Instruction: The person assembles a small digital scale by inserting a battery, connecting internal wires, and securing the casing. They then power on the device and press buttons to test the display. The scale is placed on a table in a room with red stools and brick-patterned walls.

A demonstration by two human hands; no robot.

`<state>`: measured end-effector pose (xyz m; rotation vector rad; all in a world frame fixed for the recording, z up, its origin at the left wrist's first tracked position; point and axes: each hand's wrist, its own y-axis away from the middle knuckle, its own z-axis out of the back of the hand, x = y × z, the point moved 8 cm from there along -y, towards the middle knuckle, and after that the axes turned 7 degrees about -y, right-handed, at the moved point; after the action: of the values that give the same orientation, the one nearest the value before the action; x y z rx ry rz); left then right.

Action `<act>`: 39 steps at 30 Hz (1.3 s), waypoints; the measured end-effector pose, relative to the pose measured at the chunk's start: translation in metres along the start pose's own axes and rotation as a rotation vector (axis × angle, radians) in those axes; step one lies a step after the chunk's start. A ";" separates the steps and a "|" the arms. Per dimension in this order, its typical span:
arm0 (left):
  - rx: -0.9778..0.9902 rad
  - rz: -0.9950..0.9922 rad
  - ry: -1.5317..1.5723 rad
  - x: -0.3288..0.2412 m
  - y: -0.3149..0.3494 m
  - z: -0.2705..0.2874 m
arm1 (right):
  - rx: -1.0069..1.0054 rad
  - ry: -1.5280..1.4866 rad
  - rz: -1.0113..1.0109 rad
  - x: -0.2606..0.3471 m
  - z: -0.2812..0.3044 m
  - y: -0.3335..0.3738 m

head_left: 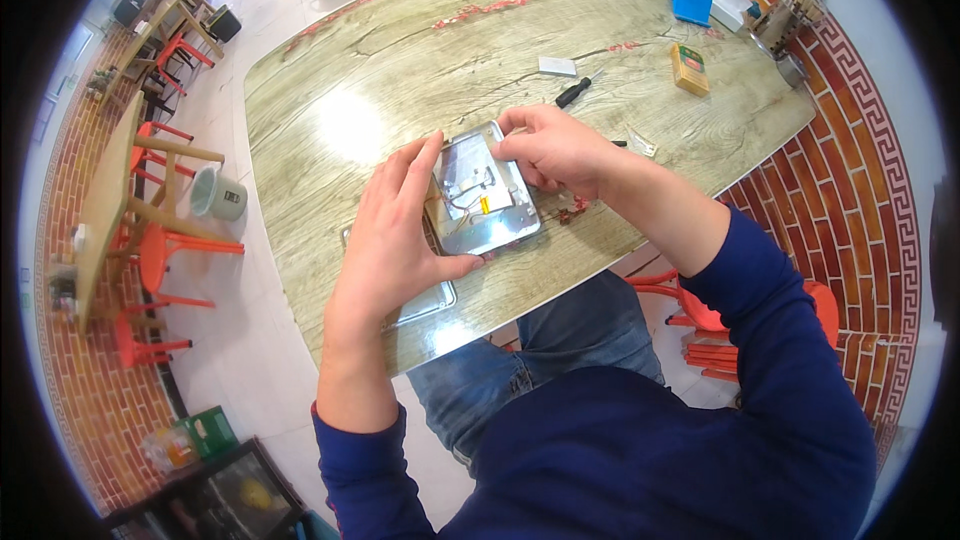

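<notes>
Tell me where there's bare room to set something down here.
The pale wood-grain tabletop is bare between the small white rectangular item and the tabletop's left edge, and beyond that item toward the far edge. It's crowded around the open silver rectangular device, between left hand and right hand, and near the black-handled screwdriver.

Silver casing (500,232), yellow tab (486,205), beige wood-grained tabletop (420,60), navy sleeves (765,275)

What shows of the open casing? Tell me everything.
The casing is a silvery, roughly rectangular shell, metallic in look, open side up. Inside show a pale panel, thin wires and a small yellow piece. The left hand spans its left side; the right hand grips its far right edge. It is over the table; whether it rests there is hidden.
</notes>
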<state>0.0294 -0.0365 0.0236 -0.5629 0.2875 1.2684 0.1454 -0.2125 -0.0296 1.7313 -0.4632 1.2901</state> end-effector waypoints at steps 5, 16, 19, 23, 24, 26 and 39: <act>-0.022 0.005 0.046 0.003 0.000 0.002 | -0.037 -0.182 0.064 -0.001 0.000 -0.005; -0.120 0.005 0.099 0.007 -0.001 0.008 | -0.073 -0.345 0.189 0.004 -0.006 -0.005; -0.243 0.123 0.148 0.026 0.000 0.016 | -0.022 -0.346 0.205 0.005 -0.005 -0.007; -0.307 0.159 0.116 0.040 -0.001 0.026 | 0.019 -0.321 0.212 0.003 -0.005 -0.010; -0.311 0.102 0.078 0.035 -0.001 0.026 | 0.033 -0.332 0.220 0.003 -0.006 -0.010; -0.303 0.035 0.016 0.026 -0.001 0.023 | 0.054 -0.354 0.233 0.003 -0.006 -0.010; -0.268 0.088 -0.025 0.021 -0.006 0.010 | 0.110 -0.316 0.283 0.003 -0.009 -0.009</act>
<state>0.0402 -0.0150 0.0223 -0.7690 0.1220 1.4085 0.1480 -0.2001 -0.0298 2.0282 -0.8588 1.2563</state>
